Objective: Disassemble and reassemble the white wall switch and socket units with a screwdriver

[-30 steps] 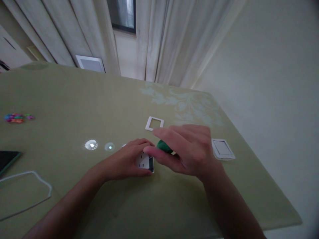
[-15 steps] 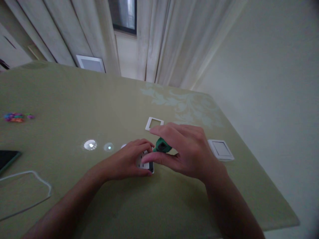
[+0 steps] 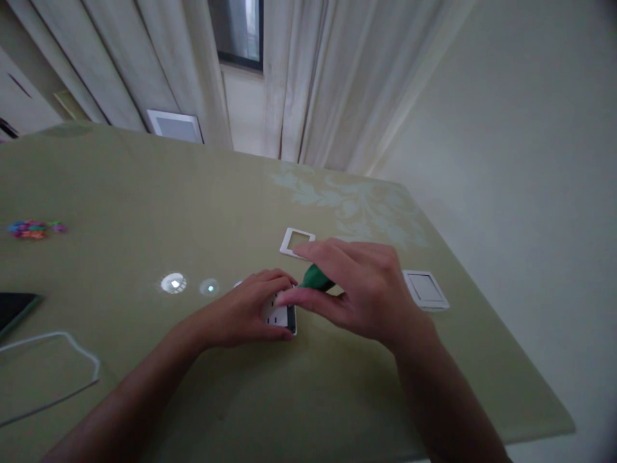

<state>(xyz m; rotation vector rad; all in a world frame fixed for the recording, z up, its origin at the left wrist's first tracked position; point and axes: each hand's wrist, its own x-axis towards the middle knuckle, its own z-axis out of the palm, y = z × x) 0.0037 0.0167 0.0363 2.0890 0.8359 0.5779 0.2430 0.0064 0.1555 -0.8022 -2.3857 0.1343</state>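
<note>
My left hand [image 3: 250, 310] is wrapped round a white wall socket [image 3: 278, 316] with dark slots and a dark strip along its right side, held against the table. Between the thumb and fingers of my right hand [image 3: 359, 289] is the green handle of a screwdriver [image 3: 317, 278]. Its tip end points toward the upper right part of the socket; my fingers and thumb hide the contact. Just beyond my right fingertips lies a white square frame [image 3: 285, 243] with an open middle.
A white switch plate [image 3: 427, 290] lies right of my right wrist. On the left are a colourful beaded bunch [image 3: 29, 229], a dark flat device [image 3: 17, 308] and a white cable [image 3: 72, 342]. Curtains [image 3: 318, 77] and a wall [image 3: 535, 193] bound the green table [image 3: 168, 186].
The screwdriver handle has turned and tilted in my right hand; its dark butt end no longer faces me. My left hand and the socket stay in nearly the same place.
</note>
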